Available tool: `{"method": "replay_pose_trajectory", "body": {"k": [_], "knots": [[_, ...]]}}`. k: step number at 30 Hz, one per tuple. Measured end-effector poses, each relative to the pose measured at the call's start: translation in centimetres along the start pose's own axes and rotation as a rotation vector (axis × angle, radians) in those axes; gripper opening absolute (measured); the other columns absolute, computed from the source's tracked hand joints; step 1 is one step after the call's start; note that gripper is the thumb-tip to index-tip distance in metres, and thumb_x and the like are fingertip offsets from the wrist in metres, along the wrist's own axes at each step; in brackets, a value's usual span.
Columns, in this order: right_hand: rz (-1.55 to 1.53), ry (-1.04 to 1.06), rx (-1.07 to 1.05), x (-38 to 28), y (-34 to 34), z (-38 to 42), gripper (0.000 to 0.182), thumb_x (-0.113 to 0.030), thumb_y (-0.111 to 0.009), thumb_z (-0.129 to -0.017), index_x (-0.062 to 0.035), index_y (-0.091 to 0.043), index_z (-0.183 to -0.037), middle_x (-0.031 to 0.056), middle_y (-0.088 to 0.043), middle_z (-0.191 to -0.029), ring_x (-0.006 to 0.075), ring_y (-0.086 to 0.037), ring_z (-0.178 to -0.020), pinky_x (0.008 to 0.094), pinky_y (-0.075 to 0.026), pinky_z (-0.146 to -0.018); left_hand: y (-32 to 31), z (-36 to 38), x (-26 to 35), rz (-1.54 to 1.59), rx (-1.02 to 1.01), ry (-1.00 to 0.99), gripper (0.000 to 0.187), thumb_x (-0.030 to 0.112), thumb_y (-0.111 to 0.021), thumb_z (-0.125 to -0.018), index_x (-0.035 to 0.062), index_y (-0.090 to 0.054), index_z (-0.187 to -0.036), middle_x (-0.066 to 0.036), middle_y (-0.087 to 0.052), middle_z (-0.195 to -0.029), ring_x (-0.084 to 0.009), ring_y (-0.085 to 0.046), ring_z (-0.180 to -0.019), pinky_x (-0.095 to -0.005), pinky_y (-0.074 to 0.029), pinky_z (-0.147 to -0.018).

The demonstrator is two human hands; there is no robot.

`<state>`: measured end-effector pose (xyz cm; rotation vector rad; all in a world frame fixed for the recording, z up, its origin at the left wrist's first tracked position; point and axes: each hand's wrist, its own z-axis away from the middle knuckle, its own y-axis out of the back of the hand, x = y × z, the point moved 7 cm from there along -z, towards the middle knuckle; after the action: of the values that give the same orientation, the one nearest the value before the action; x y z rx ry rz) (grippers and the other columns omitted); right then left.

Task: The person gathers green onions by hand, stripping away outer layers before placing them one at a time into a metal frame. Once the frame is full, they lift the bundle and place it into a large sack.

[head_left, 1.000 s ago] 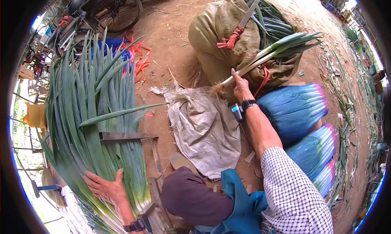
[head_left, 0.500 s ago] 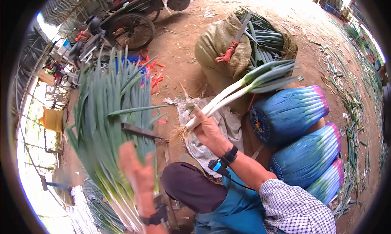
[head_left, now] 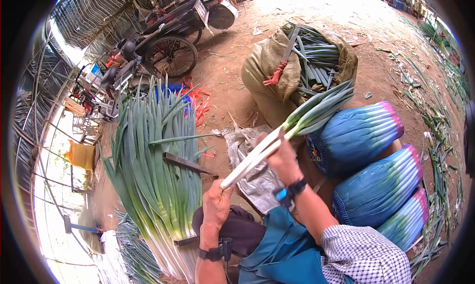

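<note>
Two long green onions (head_left: 257, 158) with white stalks and green tops slant across the middle, held between my hands. My right hand (head_left: 285, 161) is closed around the stalks partway up, below where the leaves fan out. My left hand (head_left: 215, 205) is closed at the root end, and its fingers cover the roots. Beside my left hand lies a big pile of green onions (head_left: 153, 160), leaves pointing away from me, between dark bars (head_left: 188, 166) of a rack. Under the held stalks is a crumpled whitish sack (head_left: 262, 182).
Beyond stands a tan sack (head_left: 264, 69) stuffed with green onions; a blade with a red-wrapped handle (head_left: 280, 69) rests on it. Blue-wrapped bundles (head_left: 354, 135) lie at right. A cart wheel (head_left: 170, 56) is at upper left, red plastic strips (head_left: 199, 106) on the ground, and leaf scraps (head_left: 435, 170) far right.
My left hand has come right from over the pile, where it was open, and closed on the root end. My right hand has shifted up the stalks toward the leaves.
</note>
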<state>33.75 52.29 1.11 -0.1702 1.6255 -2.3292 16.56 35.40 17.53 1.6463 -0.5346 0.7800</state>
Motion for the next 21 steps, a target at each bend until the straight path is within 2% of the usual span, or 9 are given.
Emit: {"method": "replay_pose_trajectory", "body": {"k": [1, 3, 5, 6, 9, 13, 17, 19, 21], "knots": [[0.015, 0.037, 0.027, -2.8, -0.3, 0.0, 0.047, -0.035, -0.084, -0.085, -0.0008, -0.060, -0.107, 0.0168, -0.067, -0.107, 0.0329, -0.067, -0.105, 0.0541, -0.055, -0.097, 0.0, 0.8, -0.1, 0.013, -0.003, -0.016, 0.021, 0.020, -0.068, -0.100, 0.0008, -0.066, -0.107, -0.010, -0.062, -0.074, -0.0165, -0.057, -0.066, -0.0334, -0.048, -0.063], [-0.092, 0.049, 0.025, -4.0, -1.4, -0.6, 0.040, -0.029, -0.076, -0.093, -0.0070, -0.059, -0.122, 0.0155, -0.067, -0.113, 0.0307, -0.065, -0.108, 0.0499, -0.054, -0.102, -0.3, 2.2, -2.1, 0.180, -0.078, 0.139, 0.018, 0.018, -0.069, -0.100, 0.0003, -0.067, -0.105, -0.002, -0.061, -0.073, -0.0112, -0.055, -0.065, -0.0294, -0.046, -0.060], [-0.019, 0.056, -0.216, -4.1, -4.1, 1.2, 0.041, -0.019, -0.077, -0.093, -0.0100, -0.057, -0.128, 0.0137, -0.066, -0.115, 0.0288, -0.064, -0.111, 0.0500, -0.051, -0.106, -0.2, 4.1, -3.5, 0.468, -0.122, 0.320, 0.018, 0.017, -0.071, -0.099, 0.0007, -0.067, -0.105, 0.001, -0.061, -0.073, -0.0086, -0.056, -0.066, -0.0273, -0.045, -0.059], [-0.041, 0.018, -0.355, -3.9, -6.2, 2.7, 0.044, -0.018, -0.073, -0.096, -0.0148, -0.055, -0.136, 0.0111, -0.066, -0.118, 0.0270, -0.063, -0.111, 0.0501, -0.050, -0.107, 0.7, 4.9, -3.4, 0.573, -0.172, 0.333, 0.016, 0.014, -0.070, -0.099, 0.0004, -0.067, -0.107, 0.006, -0.058, -0.078, -0.0021, -0.051, -0.068, -0.0213, -0.040, -0.058], [-0.001, -0.002, -0.679, -2.6, -12.3, 6.4, 0.049, -0.018, -0.070, -0.098, -0.0163, -0.051, -0.143, 0.0091, -0.064, -0.117, 0.0251, -0.063, -0.108, 0.0482, -0.050, -0.105, 3.3, 6.6, -2.3, 0.624, -0.215, 0.291, 0.019, 0.013, -0.071, -0.097, 0.0017, -0.068, -0.113, 0.004, -0.060, -0.081, -0.0026, -0.052, -0.068, -0.0210, -0.040, -0.057], [0.117, -0.073, -0.960, 1.2, -19.1, 8.5, 0.051, -0.017, -0.071, -0.098, -0.0128, -0.052, -0.144, 0.0063, -0.064, -0.112, 0.0206, -0.063, -0.109, 0.0438, -0.051, -0.104, 7.8, 10.1, -2.2, 0.479, -0.029, 0.244, 0.035, 0.007, -0.057, -0.101, -0.0006, -0.061, -0.134, -0.004, -0.070, -0.090, -0.0069, -0.061, -0.075, -0.0227, -0.049, -0.061], [0.095, -0.220, -0.959, 10.4, -25.5, 11.1, 0.050, -0.025, -0.067, -0.100, -0.0069, -0.048, -0.142, 0.0130, -0.064, -0.115, 0.0282, -0.063, -0.102, 0.0485, -0.052, -0.103, 15.6, 15.9, -3.3, 0.064, 0.280, 0.196, 0.034, 0.013, -0.064, -0.102, 0.0037, -0.063, -0.135, -0.003, -0.072, -0.091, -0.0069, -0.063, -0.075, -0.0240, -0.052, -0.064], [0.176, -0.363, -0.983, 13.9, -31.3, 13.9, 0.049, -0.025, -0.068, -0.100, -0.0030, -0.048, -0.139, 0.0186, -0.064, -0.116, 0.0303, -0.065, -0.105, 0.0519, -0.049, -0.110, 20.2, 17.5, -2.0, 0.327, 0.481, -0.074, 0.036, 0.022, -0.068, -0.102, 0.0035, -0.064, -0.133, 0.000, -0.071, -0.086, -0.0074, -0.062, -0.073, -0.0246, -0.052, -0.067], [0.112, -0.681, -0.943, 18.6, -34.3, 12.5, 0.050, -0.026, -0.067, -0.101, 0.0033, -0.048, -0.137, 0.0213, -0.064, -0.116, 0.0323, -0.066, -0.111, 0.0555, -0.047, -0.114, 24.2, 21.4, 0.6, 0.068, 0.562, -0.014, 0.045, 0.031, -0.071, -0.098, 0.0010, -0.065, -0.131, -0.001, -0.070, -0.088, -0.0088, -0.062, -0.077, -0.0253, -0.051, -0.072]]}}
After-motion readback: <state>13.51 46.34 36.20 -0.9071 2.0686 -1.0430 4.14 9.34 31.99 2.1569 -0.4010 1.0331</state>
